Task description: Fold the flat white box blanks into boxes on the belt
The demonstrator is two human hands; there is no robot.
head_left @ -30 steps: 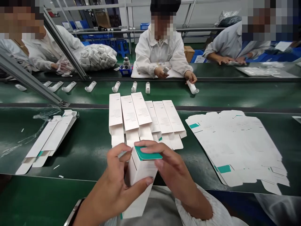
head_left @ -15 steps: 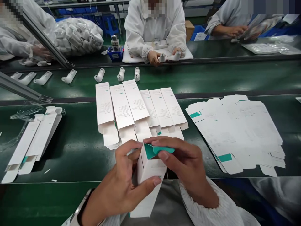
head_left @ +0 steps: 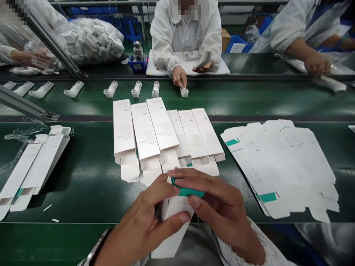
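Long white cardboard carton (head_left: 172,236), long axis running fwd from person's body, upper end nearer R hand (head_left: 220,207), whose fingers press teal card end flap (head_left: 188,192), while L hand (head_left: 145,214) pinches carton's side w/ thumb.

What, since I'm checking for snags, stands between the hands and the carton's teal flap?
Nothing visible does: the left hand and right hand already hold the carton, and the right fingers lie directly on its teal flap.
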